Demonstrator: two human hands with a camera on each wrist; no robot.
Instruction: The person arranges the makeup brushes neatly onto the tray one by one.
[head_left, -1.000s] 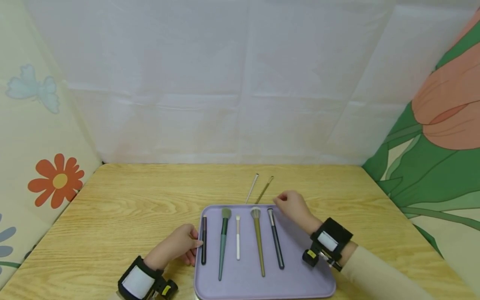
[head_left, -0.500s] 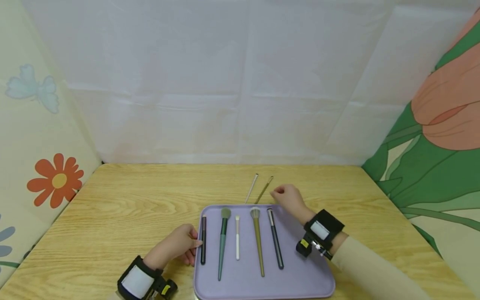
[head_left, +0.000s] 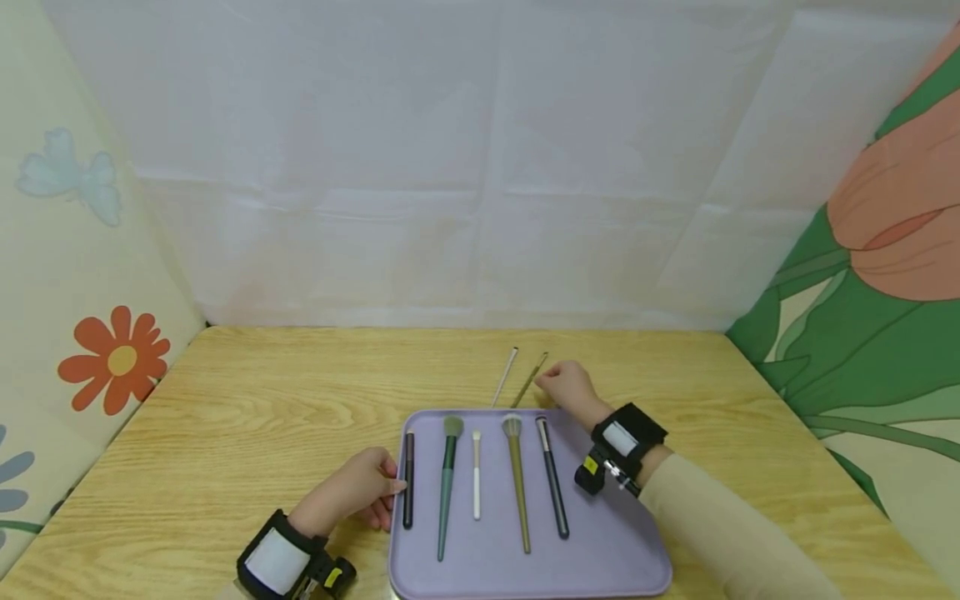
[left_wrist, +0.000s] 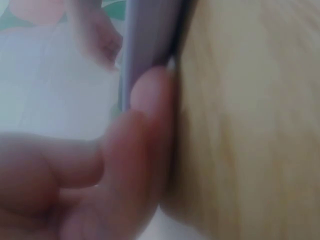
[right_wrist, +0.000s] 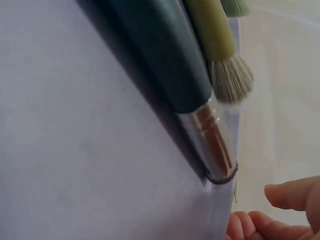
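My left hand (head_left: 363, 485) holds the left rim of a lilac tray (head_left: 607, 567), thumb over the edge; in the left wrist view its fingers lie against the tray's outer wall. Beyond the tray's far rim, my right hand (head_left: 573, 390) is beside a thin gold-handled makeup brush (head_left: 531, 379). In the right wrist view its thumb (right_wrist: 292, 194) stands apart from the bent fingers, and nothing shows between them. A thin pale brush (head_left: 506, 377) lies left of the gold one. The lower ends of both are hidden behind the rim.
On the tray lie a dark short brush (head_left: 408, 492), a green brush (head_left: 446, 496), a small white brush (head_left: 476, 483), an olive brush (head_left: 518, 492) and a dark blue-grey brush (head_left: 554, 483). A white sheet (head_left: 480, 208) hangs behind the wooden table (head_left: 262, 400).
My right hand has moved left and slightly away from me, closer to the thin gold brush. My left hand and the tray look unmoved.
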